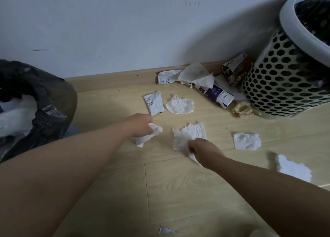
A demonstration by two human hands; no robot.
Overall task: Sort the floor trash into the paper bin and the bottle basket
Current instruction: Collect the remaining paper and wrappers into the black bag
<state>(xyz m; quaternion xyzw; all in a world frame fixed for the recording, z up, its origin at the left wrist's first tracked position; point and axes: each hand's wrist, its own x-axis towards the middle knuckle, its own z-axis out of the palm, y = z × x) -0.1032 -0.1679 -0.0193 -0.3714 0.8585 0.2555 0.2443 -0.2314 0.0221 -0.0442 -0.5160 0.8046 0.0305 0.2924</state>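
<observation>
1. The floor [178, 192] is pale wood-grain planking, smooth, with a dull sheen.
2. The wall [125, 31] is matt white paint, scuffed.
3. The perforated bin [278, 79] is smooth matt plastic; its black liner [314, 16] is glossy, crinkled film.
4. The black bag [44, 86] is wrinkled plastic with shiny creases.
5. The crumpled tissue [151, 134] and the torn tissue sheet [189, 133] are thin, soft, matt white paper.
6. The sachet [154, 103] is a smooth white wrapper, slightly glossy.
7. The brown wad [243, 109] is rough crumpled paper.

Wooden floor [187, 192] bears tissues [247, 141], wrappers [154, 103]; perforated basket [278, 79] right, bagged bin [44, 97] left.
</observation>
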